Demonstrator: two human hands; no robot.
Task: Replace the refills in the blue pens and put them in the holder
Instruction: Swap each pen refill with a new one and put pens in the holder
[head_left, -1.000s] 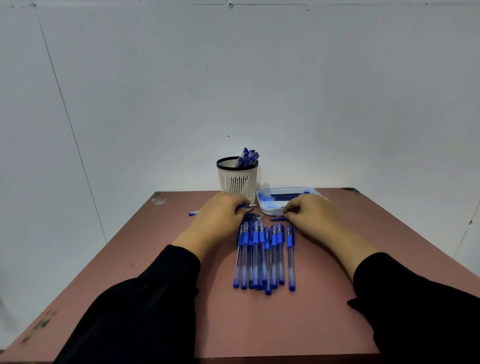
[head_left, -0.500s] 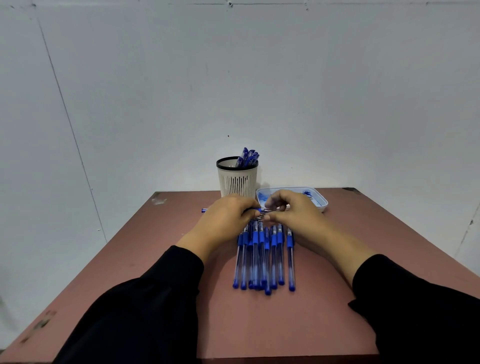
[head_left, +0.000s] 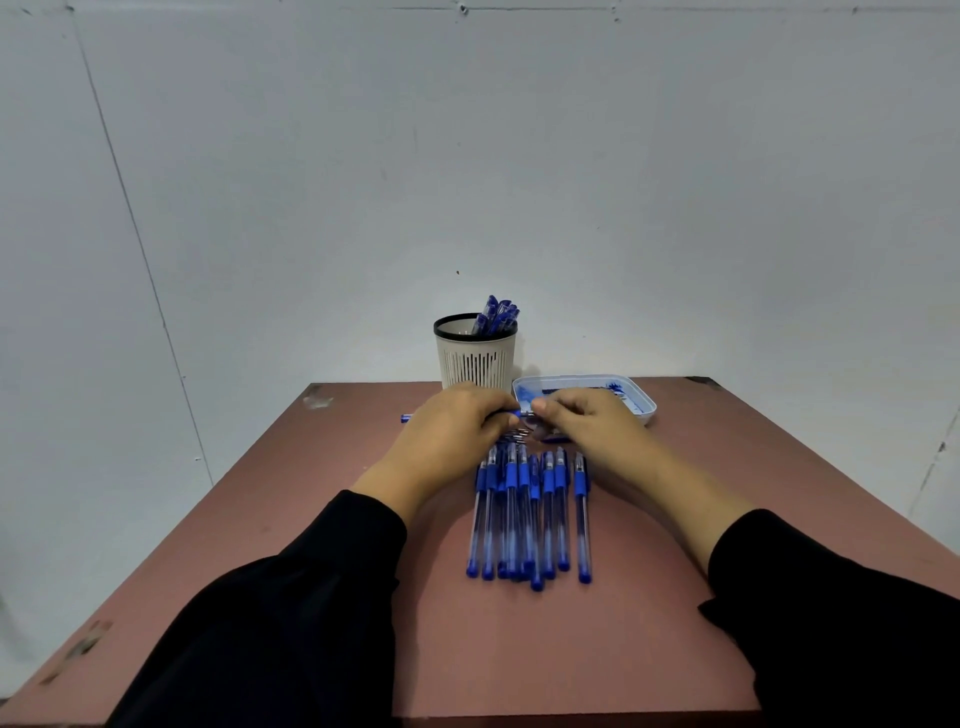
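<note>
Left hand: the left hand (head_left: 451, 434) is curled round a blue pen (head_left: 511, 413) held sideways above the table, its far end poking out past the knuckles on the left
Right hand: the right hand (head_left: 587, 423) meets it tip to tip, thumb and forefinger pinched on the pen's near end; whether that is the nib cone or the refill itself is too small to tell
Step in hand: looks like the point where barrel and tip are being screwed together or apart
Waiting pens: a row of blue pens (head_left: 527, 514) lies side by side on the reddish table (head_left: 291, 499) just below the hands, caps pointing toward the person
Loose bits: small dark parts (head_left: 519, 434) sit under the hands, possibly springs or tips, hard to make out
Holder: the slotted white holder (head_left: 475, 358) stands at the back edge, with several finished pens (head_left: 496, 314) leaning to its right side
Tray: a shallow white tray (head_left: 641, 402) sits just right of the holder, blue items inside, likely refills, partly hidden by the right hand
How the pen handles: light, stiff, smooth clear plastic, likely to roll if set down; the refill is thin and would bend under a hard push
Where to hold: I'd grip the rubbery blue sleeve near the tip with one hand and twist the cone with the other, fingertips only
</note>
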